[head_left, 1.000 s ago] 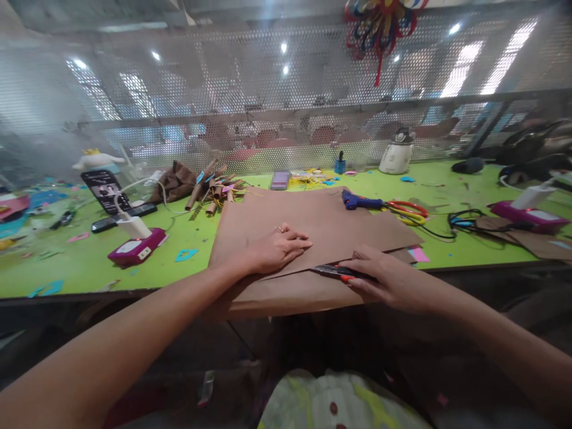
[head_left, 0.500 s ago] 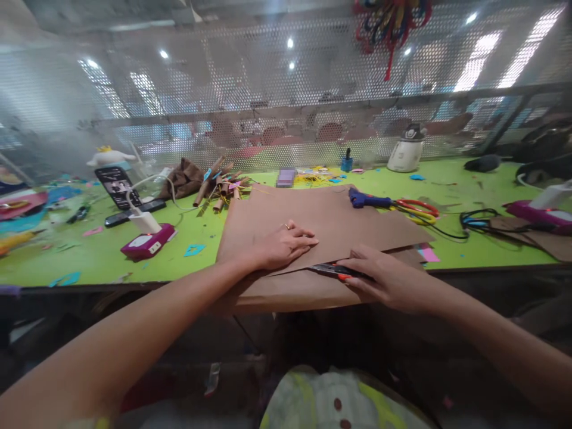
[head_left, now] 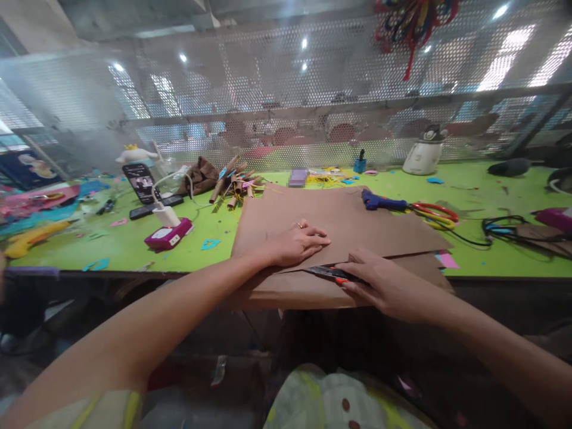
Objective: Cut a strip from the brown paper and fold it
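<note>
My left hand [head_left: 300,243] lies flat on a large sheet of brown paper [head_left: 322,211], fingers stretched out and a ring on one of them. In my right hand [head_left: 379,280] is a pair of scissors [head_left: 326,271] with dark blades and a bit of orange at the handle. The blades point left along the near edge of the upper sheet, and my fingers hide most of the handles. Under it, more brown paper [head_left: 308,295] hangs over the front edge of the table.
On the green table [head_left: 214,229] a blue glue gun [head_left: 384,201] touches the paper's right side, beside red and yellow scissor handles [head_left: 433,211]. Left are a magenta power adapter [head_left: 170,234], a phone [head_left: 141,183] and rolled paper tubes [head_left: 235,182]. A white bottle [head_left: 422,156] stands behind.
The view has turned a little to the left, so the table's things sit farther right. Both hands keep nearly the same places on the paper, and the scissors have barely moved.
</note>
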A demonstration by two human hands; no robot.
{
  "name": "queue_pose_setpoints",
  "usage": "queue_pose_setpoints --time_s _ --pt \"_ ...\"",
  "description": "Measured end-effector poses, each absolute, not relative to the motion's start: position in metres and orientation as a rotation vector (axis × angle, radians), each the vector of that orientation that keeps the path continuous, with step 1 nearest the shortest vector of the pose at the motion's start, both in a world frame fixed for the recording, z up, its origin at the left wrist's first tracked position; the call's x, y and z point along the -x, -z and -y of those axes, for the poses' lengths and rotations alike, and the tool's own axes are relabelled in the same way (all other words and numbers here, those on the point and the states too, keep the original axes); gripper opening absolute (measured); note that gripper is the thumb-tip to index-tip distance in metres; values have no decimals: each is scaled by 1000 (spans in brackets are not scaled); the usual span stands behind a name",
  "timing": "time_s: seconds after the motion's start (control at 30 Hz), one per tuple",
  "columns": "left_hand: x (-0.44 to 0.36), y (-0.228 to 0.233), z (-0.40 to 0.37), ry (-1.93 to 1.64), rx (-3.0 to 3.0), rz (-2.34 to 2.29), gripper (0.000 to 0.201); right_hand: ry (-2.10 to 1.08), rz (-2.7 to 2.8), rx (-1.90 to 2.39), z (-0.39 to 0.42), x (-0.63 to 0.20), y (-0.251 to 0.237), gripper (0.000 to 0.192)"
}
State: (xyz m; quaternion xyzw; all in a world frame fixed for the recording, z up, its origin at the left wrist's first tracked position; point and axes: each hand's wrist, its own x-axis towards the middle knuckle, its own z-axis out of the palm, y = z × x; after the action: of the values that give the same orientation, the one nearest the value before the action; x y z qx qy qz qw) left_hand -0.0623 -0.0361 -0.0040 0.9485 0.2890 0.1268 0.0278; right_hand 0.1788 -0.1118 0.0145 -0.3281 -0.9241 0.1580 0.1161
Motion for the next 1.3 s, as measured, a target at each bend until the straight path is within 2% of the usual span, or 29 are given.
queue_pose_setpoints --time_s 0.37,1.3 --pt "60 0 40 -367 -2956 -903 37 -496 2719 960 116 -163 -16 27" --pt "61 6 36 -373 -2981 -885 38 -444 2660 888 127 -140 -4 32"
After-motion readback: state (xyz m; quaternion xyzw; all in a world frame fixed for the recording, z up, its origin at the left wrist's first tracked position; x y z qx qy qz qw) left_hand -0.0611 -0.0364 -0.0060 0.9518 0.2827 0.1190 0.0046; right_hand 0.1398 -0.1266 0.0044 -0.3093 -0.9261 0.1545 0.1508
